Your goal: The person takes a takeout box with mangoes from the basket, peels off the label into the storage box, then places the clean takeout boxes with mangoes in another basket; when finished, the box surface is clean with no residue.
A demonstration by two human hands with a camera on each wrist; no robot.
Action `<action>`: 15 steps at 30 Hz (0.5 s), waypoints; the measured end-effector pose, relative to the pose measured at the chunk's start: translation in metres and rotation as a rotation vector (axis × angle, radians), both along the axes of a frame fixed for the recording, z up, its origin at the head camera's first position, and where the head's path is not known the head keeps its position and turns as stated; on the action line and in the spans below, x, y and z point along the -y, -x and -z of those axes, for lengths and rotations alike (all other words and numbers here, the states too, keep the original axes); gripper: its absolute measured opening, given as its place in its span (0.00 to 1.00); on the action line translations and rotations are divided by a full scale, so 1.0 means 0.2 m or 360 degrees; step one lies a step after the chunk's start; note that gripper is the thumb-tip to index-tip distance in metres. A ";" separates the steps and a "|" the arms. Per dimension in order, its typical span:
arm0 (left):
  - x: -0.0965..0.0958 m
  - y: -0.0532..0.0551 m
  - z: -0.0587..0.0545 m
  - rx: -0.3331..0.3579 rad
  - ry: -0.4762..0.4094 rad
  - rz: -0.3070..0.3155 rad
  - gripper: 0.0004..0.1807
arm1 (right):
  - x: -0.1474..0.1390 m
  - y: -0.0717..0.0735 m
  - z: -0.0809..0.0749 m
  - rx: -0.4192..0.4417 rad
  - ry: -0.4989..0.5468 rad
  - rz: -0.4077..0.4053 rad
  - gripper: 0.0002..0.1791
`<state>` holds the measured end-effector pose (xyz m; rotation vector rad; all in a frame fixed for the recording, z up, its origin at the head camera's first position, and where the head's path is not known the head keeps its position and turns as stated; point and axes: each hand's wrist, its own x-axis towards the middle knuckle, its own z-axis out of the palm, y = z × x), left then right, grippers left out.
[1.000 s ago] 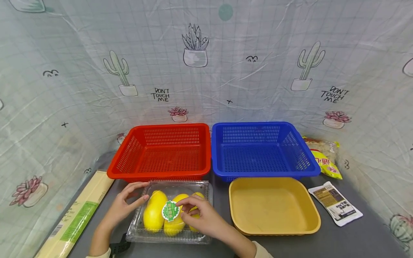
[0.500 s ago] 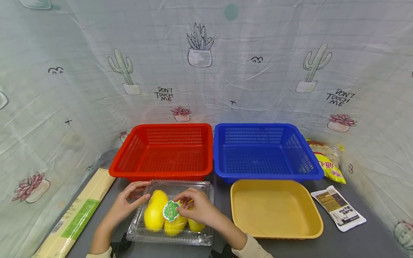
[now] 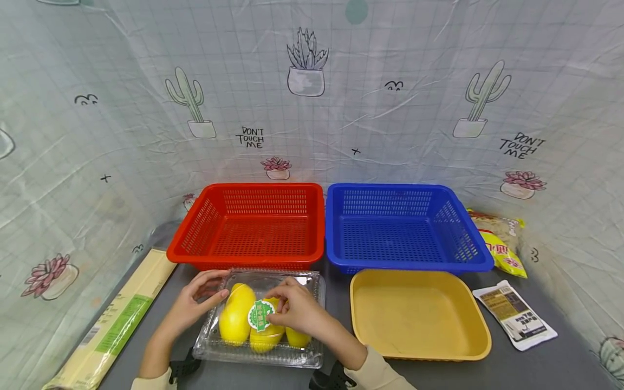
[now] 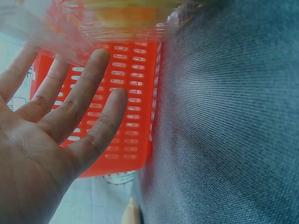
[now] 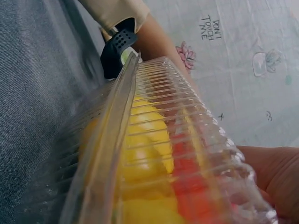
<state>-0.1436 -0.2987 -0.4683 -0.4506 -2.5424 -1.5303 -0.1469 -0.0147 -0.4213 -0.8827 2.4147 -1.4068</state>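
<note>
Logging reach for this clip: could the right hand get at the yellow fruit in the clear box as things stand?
Probably not: the clear box looks closed, so its lid lies between the right hand and the yellow fruit. That hand is only at the sticker.

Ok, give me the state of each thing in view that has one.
Clear clamshell box: lid down, latching unclear
Yellow fruits: inside the box
Round green sticker: over the lid, adhesion unclear
Red basket: upright, empty
Blue basket: upright, empty
Yellow tray: upright, empty
White pouch: lying flat
Yellow bag: partly behind blue basket
Long packet: lying flat
Left hand: fingers extended, at the box
Right hand: fingers bent, at the sticker
</note>
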 end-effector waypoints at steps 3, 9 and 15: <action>0.00 0.00 0.00 -0.0012 -0.0014 0.0005 0.23 | 0.00 0.00 0.00 0.0014 -0.0006 -0.0009 0.18; 0.00 0.00 0.01 -0.0005 -0.0022 0.0003 0.23 | 0.00 0.01 0.00 0.0021 -0.0006 -0.0032 0.15; 0.00 0.00 0.01 0.0000 -0.0019 -0.0004 0.23 | 0.01 0.01 0.01 -0.0038 -0.0051 -0.0026 0.13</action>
